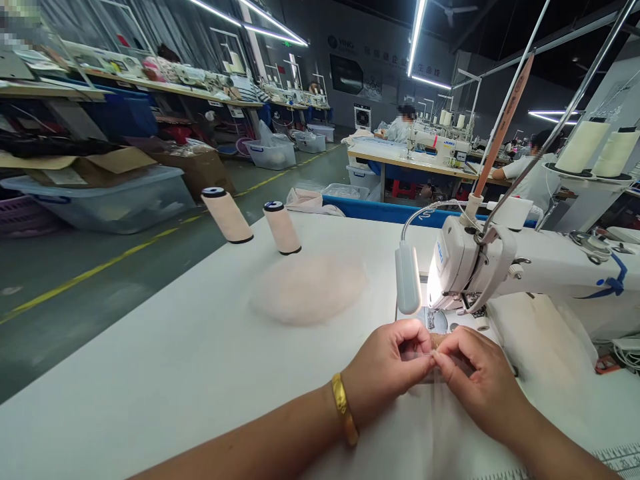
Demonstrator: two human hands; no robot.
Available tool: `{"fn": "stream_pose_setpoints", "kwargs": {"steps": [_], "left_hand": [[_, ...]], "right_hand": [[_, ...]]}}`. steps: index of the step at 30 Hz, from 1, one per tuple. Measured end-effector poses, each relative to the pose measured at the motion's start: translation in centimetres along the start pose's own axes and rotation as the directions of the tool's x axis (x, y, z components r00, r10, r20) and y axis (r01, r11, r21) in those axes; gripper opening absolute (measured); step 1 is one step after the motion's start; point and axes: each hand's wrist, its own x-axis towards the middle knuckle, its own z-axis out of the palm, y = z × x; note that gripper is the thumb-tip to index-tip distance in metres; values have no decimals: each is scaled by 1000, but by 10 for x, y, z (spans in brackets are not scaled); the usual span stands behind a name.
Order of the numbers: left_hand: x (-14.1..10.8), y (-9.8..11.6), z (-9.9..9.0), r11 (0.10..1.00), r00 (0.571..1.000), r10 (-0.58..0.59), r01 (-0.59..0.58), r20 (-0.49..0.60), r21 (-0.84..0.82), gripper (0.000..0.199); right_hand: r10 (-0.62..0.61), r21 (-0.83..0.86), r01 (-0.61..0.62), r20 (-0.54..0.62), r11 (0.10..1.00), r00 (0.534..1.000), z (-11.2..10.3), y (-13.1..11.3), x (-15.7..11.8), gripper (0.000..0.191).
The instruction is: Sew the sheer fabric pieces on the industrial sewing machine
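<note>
- From my seat, left hand point(393, 363) and right hand point(483, 387) nearly meet, fingertips pinched on sheer fabric point(435, 397).
- Sewing machine point(463, 263) blocks one o'clock.
- Room runs toward nine, to the tabletop's point(165, 360) slanting edge.
- Thread cones point(283, 228) border ten.

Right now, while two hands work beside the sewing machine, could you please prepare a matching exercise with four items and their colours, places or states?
1. Left hand and right hand
2. Bracelet
3. Knotted strip
4. Ruler

A. Blue, on the sewing machine
B. Pinching sheer fabric
C. At the picture's lower right
D. Gold-coloured

Pairs: 1-B; 2-D; 3-A; 4-C
</note>
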Motion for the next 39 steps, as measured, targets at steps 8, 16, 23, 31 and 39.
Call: {"fn": "stream_pose_setpoints", "kwargs": {"steps": [8, 16, 23, 31, 39], "left_hand": [[1, -3, 0, 998, 999, 48, -48, -2, -30, 28], [1, -3, 0, 1000, 999, 19, -19, -30, 4, 30], [0, 2, -1, 1000, 997, 8, -8, -70, 0, 26], [0, -2, -2, 998, 995, -41, 37, -94, -45, 27], [-1, 6, -2, 997, 980, 51, -40, -194, 62, 20]], "right_hand": [[-13, -6, 13, -1, 1000, 1000, 0, 1, 1, 21], [-2, -17, 2, 1, 1000, 1000, 0, 0, 0, 21], [4, 4, -4, -15, 1000, 1000, 0, 1, -1, 20], [-2, 16, 2, -47, 1000, 999, 2, 2, 1, 18], [171, 130, -175, 47, 976, 984, 0, 3, -1, 16]]}}
